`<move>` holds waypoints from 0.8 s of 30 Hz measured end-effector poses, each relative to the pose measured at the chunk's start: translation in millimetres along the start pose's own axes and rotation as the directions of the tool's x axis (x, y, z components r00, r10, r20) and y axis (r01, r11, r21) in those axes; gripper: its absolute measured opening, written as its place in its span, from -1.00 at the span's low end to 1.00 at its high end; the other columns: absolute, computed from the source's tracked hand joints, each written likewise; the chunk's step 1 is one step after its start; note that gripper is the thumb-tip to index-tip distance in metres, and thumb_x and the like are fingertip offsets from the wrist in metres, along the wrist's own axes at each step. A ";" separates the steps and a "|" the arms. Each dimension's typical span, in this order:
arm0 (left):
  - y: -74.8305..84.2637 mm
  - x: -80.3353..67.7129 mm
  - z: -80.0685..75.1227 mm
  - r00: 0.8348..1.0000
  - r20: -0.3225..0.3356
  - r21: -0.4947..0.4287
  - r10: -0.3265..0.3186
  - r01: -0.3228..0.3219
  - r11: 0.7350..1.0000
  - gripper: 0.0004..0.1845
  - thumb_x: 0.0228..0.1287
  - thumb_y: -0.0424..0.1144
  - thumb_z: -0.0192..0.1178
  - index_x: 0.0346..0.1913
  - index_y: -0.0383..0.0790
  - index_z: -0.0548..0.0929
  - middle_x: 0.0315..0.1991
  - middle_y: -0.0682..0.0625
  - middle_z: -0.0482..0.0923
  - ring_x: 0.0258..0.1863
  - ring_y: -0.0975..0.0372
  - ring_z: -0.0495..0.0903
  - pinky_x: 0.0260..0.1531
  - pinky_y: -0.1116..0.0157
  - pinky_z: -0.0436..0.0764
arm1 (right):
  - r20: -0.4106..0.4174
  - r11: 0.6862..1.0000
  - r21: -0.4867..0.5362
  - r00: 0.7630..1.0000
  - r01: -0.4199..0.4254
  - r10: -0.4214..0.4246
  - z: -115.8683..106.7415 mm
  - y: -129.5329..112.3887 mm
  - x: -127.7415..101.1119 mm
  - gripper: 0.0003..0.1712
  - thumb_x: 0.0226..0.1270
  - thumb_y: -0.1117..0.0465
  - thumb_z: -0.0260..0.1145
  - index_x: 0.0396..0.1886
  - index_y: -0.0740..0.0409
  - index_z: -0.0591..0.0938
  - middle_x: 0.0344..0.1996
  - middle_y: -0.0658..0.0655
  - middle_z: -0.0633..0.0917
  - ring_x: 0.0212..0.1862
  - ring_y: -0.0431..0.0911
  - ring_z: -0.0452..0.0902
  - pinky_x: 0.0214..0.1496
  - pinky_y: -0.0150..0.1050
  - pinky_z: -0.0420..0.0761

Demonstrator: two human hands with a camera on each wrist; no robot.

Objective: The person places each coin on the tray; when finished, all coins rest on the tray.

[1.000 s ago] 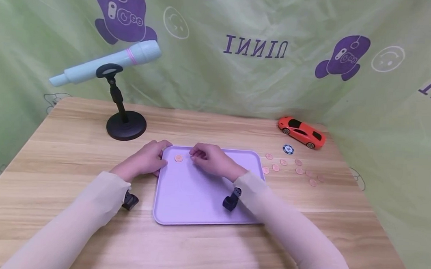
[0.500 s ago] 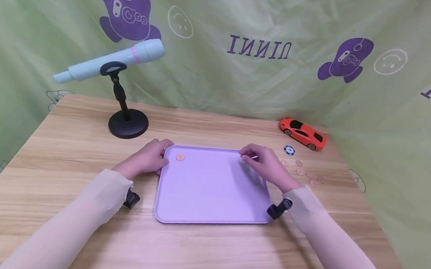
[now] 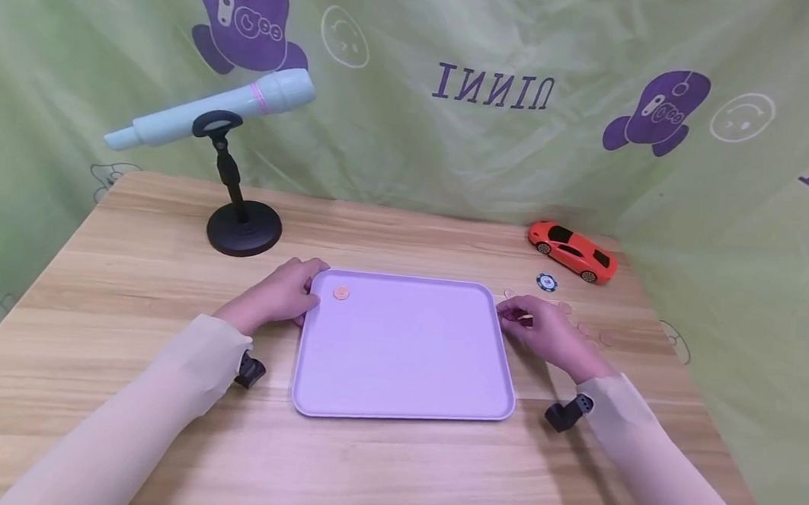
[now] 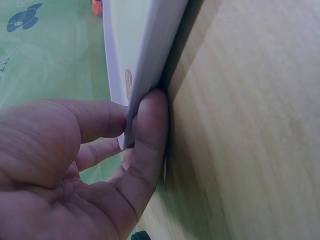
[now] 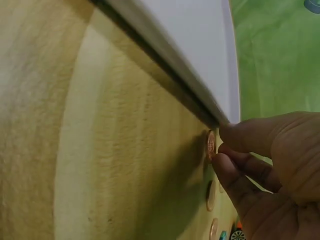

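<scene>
Green cloth (image 3: 382, 148) hangs behind the wooden desk (image 3: 393, 469). In the head view, your left hand (image 3: 284, 292) is at the lilac tray (image 3: 406, 352), where one coin (image 3: 341, 293) lies near it, not touched; your right hand (image 3: 545, 328) is beside the opposite edge. In the left wrist view, your fingers (image 4: 151, 117) are clamped on the tray's rim. In the right wrist view, your fingers (image 5: 230, 175) are apart, with another coin (image 5: 210, 146) just at their tips; one cannot tell if they touch it.

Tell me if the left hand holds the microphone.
No, the left hand pinches the tray; the microphone rests on a stand.
</scene>
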State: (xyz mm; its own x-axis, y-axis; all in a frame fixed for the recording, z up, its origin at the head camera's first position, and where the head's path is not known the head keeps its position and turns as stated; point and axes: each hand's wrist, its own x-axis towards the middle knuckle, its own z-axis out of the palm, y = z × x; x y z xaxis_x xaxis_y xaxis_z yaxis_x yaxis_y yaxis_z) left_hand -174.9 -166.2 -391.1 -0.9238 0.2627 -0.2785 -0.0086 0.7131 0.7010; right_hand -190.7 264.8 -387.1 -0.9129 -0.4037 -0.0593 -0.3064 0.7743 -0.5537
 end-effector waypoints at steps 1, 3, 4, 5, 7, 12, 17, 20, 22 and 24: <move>-0.5 0.1 0.1 1.000 -0.002 -0.003 0.003 -0.003 1.000 -0.41 0.44 -0.49 0.12 0.49 -0.44 0.33 -0.01 -0.38 0.37 -0.43 0.14 0.63 -0.49 0.32 0.77 | 0.004 1.000 -0.008 1.000 0.001 -0.001 0.9 0.8 0.1 -0.68 0.37 0.42 0.38 0.11 0.35 0.71 -0.04 0.32 0.78 0.05 0.17 0.72 0.20 0.12 0.75; -0.7 0.2 0.4 1.000 -0.004 -0.008 0.009 -0.009 1.000 -0.41 0.43 -0.50 0.12 0.49 -0.45 0.32 0.00 -0.39 0.38 -0.42 0.13 0.64 -0.49 0.31 0.77 | 0.003 1.000 -0.028 1.000 0.008 -0.007 2.3 1.8 0.4 -0.68 0.36 0.42 0.39 0.09 0.35 0.72 -0.06 0.31 0.78 0.03 0.16 0.72 0.19 0.13 0.75; -0.6 0.0 0.6 1.000 -0.005 -0.010 0.011 -0.011 1.000 -0.41 0.43 -0.50 0.12 0.49 -0.45 0.32 0.00 -0.39 0.38 -0.42 0.12 0.64 -0.49 0.31 0.77 | 0.001 0.999 -0.034 1.000 0.009 -0.009 3.0 2.0 0.6 -0.69 0.36 0.43 0.39 0.08 0.36 0.72 -0.08 0.30 0.78 0.01 0.15 0.72 0.18 0.13 0.76; -0.4 -0.3 0.7 1.000 -0.006 -0.011 0.010 -0.010 1.000 -0.41 0.43 -0.50 0.11 0.49 -0.45 0.32 0.00 -0.39 0.37 -0.41 0.12 0.64 -0.50 0.31 0.77 | -0.004 0.999 -0.041 1.000 0.011 -0.011 3.6 2.4 1.1 -0.70 0.35 0.43 0.39 0.07 0.36 0.72 -0.09 0.30 0.78 0.00 0.15 0.72 0.17 0.13 0.76; -0.1 -1.1 0.4 1.000 -0.007 -0.013 0.007 -0.007 1.000 -0.41 0.43 -0.50 0.11 0.49 -0.45 0.32 0.00 -0.39 0.37 -0.40 0.11 0.63 -0.50 0.31 0.76 | -0.008 0.998 -0.053 1.000 0.018 -0.019 4.3 2.2 1.9 -0.71 0.35 0.43 0.39 0.05 0.36 0.72 -0.10 0.30 0.78 -0.01 0.14 0.72 0.15 0.14 0.76; 0.9 -1.6 0.6 1.000 -0.011 -0.009 0.001 -0.001 1.000 -0.40 0.43 -0.49 0.12 0.50 -0.43 0.32 -0.01 -0.37 0.37 -0.39 0.11 0.63 -0.52 0.33 0.75 | -0.017 0.998 -0.058 1.000 0.010 -0.011 4.1 1.6 2.5 -0.72 0.36 0.42 0.39 0.05 0.35 0.72 -0.09 0.30 0.77 0.00 0.15 0.71 0.16 0.14 0.75; 0.6 -1.3 0.6 1.000 -0.007 0.009 -0.005 0.005 1.000 -0.40 0.44 -0.47 0.12 0.50 -0.42 0.32 -0.02 -0.35 0.36 -0.36 0.11 0.60 -0.51 0.34 0.75 | -0.024 0.998 -0.055 1.000 0.001 -0.003 4.0 3.0 2.0 -0.73 0.35 0.44 0.39 0.03 0.35 0.72 -0.10 0.30 0.77 -0.01 0.14 0.71 0.15 0.13 0.76; -0.6 -0.6 0.6 1.000 -0.010 0.010 -0.010 0.010 1.000 -0.41 0.44 -0.47 0.12 0.50 -0.40 0.33 -0.01 -0.35 0.36 -0.36 0.11 0.60 -0.50 0.34 0.75 | -0.032 0.998 -0.061 0.999 0.012 -0.014 4.4 4.4 2.1 -0.74 0.35 0.44 0.39 0.02 0.35 0.73 -0.12 0.30 0.77 -0.03 0.12 0.71 0.13 0.12 0.77; -0.3 -1.0 0.2 1.000 -0.012 0.012 -0.002 0.002 1.000 -0.41 0.43 -0.47 0.11 0.49 -0.42 0.33 -0.01 -0.36 0.36 -0.37 0.11 0.60 -0.51 0.34 0.74 | -0.036 0.997 -0.069 0.999 0.021 -0.023 4.8 5.1 2.4 -0.74 0.35 0.44 0.39 0.01 0.35 0.73 -0.13 0.29 0.77 -0.04 0.12 0.71 0.12 0.11 0.77; -0.3 -1.4 0.7 1.000 -0.016 0.007 0.001 -0.001 1.000 -0.41 0.42 -0.49 0.11 0.49 -0.43 0.34 0.00 -0.37 0.37 -0.37 0.11 0.61 -0.52 0.33 0.75 | -0.037 0.996 -0.082 0.999 0.030 -0.033 5.3 6.4 3.0 -0.75 0.35 0.44 0.39 0.01 0.36 0.73 -0.15 0.28 0.77 -0.06 0.11 0.71 0.10 0.10 0.77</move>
State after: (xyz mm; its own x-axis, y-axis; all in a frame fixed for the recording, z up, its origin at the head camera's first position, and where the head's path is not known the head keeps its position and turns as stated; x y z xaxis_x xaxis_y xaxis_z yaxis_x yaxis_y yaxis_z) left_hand -173.4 -166.3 -391.4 -0.9297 0.2533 -0.2673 -0.0048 0.7175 0.6966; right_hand -194.0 266.0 -395.2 -0.9114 -0.4113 -0.0103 -0.3550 0.7989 -0.4855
